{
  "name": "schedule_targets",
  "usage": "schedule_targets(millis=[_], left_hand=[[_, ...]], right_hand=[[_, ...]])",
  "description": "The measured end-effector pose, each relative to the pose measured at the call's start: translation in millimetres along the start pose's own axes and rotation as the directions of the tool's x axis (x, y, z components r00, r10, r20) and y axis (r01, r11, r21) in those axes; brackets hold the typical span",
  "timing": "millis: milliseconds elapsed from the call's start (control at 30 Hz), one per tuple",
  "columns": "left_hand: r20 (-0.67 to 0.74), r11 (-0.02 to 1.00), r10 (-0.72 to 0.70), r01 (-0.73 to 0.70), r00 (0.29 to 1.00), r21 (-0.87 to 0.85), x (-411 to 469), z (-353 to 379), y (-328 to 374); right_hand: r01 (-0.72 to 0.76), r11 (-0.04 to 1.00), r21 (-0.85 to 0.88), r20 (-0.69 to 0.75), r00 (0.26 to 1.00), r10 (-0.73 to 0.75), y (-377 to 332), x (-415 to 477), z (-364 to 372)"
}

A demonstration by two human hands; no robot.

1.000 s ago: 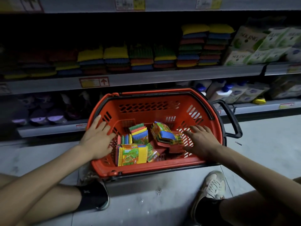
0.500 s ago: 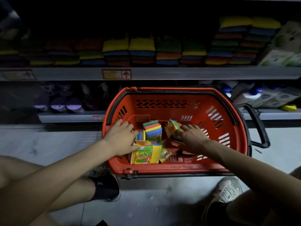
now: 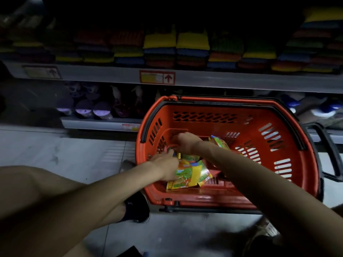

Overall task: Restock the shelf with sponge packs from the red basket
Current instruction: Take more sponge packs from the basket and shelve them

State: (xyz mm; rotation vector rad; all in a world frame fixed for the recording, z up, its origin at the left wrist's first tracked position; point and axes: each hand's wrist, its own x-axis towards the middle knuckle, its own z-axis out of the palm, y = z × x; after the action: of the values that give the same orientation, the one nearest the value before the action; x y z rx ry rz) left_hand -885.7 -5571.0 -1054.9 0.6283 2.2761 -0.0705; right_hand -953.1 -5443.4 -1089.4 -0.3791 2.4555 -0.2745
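At the left of the red basket, our left hand lies over the yellow-green sponge packs by the near wall, and blur hides whether its fingers grasp one. Our right hand crosses just beyond it with its fingers curled downward, but we cannot tell if they have closed on a pack. With our forearms this close, we judge that one lift could jostle the other's hold or drag loose wrappers out. Further right, a tilted pack could topple. On the far shelf, the tall stacks at the right may slide if nudged.
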Motion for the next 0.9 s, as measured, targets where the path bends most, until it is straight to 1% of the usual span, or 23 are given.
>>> schedule_targets(millis=[67, 133, 233, 333, 433, 533, 600, 633, 667, 733, 767, 833, 900], left_hand=[[-0.006, 1.000, -0.009, 0.009, 1.000, -0.010, 0, 3, 0], [-0.004, 0.999, -0.030, 0.030, 1.000, -0.029, 1, 4, -1], [0.008, 0.994, -0.037, 0.038, 0.999, -0.099, 2, 9, -3], [-0.044, 0.987, -0.034, 0.026, 0.998, -0.158, -2, 10, -1], [-0.097, 0.993, -0.035, 0.023, 0.995, -0.118, -9, 6, 2], [-0.112, 0.996, -0.038, 0.029, 0.993, -0.079, -16, 3, 5], [-0.130, 0.997, -0.045, 0.036, 0.991, -0.069, -22, 2, 8], [-0.137, 0.997, -0.052, 0.044, 0.989, -0.061, -25, 0, 9], [-0.139, 0.997, -0.061, 0.055, 0.988, -0.050, -29, -1, 11], [-0.131, 0.998, -0.066, 0.063, 0.989, -0.022, -37, -5, 13], [-0.121, 0.998, -0.058, 0.058, 0.991, -0.005, -41, -8, 14], [-0.093, 0.999, -0.043, 0.045, 0.995, 0.024, -47, -14, 14], [-0.075, 0.998, -0.042, 0.045, 0.996, 0.048, -51, -18, 12]], right_hand=[[0.031, 0.999, -0.025, 0.006, 1.000, -0.030, -12, 12, 1], [0.023, 0.998, -0.060, 0.035, 0.999, -0.021, -20, 21, 3], [-0.033, 0.991, -0.131, 0.100, 0.994, 0.046, -24, 35, 7], [-0.096, 0.978, -0.188, 0.176, 0.976, 0.129, -31, 40, 8], [-0.132, 0.964, -0.231, 0.214, 0.960, 0.182, -34, 49, 20], [-0.113, 0.969, -0.218, 0.234, 0.958, 0.164, -6, 88, 51], [-0.076, 0.984, -0.162, 0.283, 0.952, 0.120, 33, 137, 84], [-0.069, 0.987, -0.148, 0.283, 0.953, 0.109, 43, 144, 89], [-0.074, 0.986, -0.147, 0.296, 0.948, 0.115, 42, 136, 83], [-0.173, 0.976, -0.133, 0.245, 0.948, 0.201, 13, 84, 47], [-0.202, 0.972, -0.123, 0.246, 0.942, 0.227, 4, 67, 38], [-0.214, 0.967, -0.138, 0.267, 0.932, 0.245, 2, 56, 33], [-0.231, 0.962, -0.143, 0.236, 0.936, 0.259, -1, 47, 27]])
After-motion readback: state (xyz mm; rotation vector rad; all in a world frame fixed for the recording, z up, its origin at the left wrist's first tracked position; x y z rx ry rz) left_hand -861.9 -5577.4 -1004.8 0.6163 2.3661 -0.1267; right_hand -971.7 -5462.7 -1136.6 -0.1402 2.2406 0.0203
